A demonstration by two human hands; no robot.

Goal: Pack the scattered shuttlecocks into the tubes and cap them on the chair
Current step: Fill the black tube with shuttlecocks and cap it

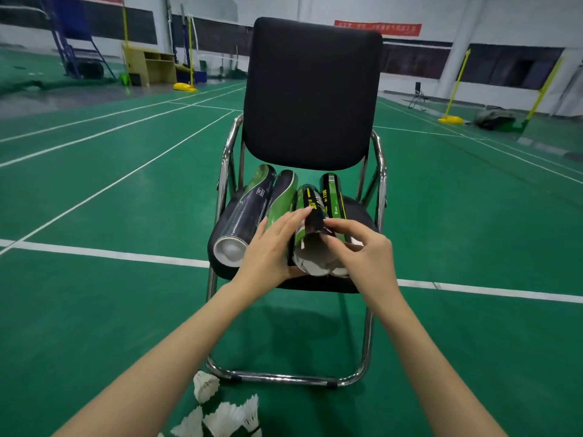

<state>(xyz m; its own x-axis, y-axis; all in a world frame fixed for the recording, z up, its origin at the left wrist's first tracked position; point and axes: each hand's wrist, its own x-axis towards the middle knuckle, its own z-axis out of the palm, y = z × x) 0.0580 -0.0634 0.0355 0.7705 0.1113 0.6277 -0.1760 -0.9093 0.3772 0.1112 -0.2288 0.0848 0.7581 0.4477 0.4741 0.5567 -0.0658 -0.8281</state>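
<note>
Several green-and-black shuttlecock tubes lie side by side on the black chair seat (359, 216), open ends toward me. The leftmost tube (244, 212) shows a white shuttlecock inside its mouth. A torn tube (310, 247) lies third from the left, its wall split and peeled near the mouth. My left hand (271, 244) rests with straight fingers against that tube's left side. My right hand (359, 247) pinches the peeled black flap of the torn tube. Several white feather shuttlecocks (220, 414) lie on the green floor below the chair.
The chair has a tall black backrest (312, 93) and a chrome frame (284, 378) resting on the green court floor. White court lines cross the floor. Yellow net posts, a wooden cabinet (154, 66) and a blue ladder stand far behind.
</note>
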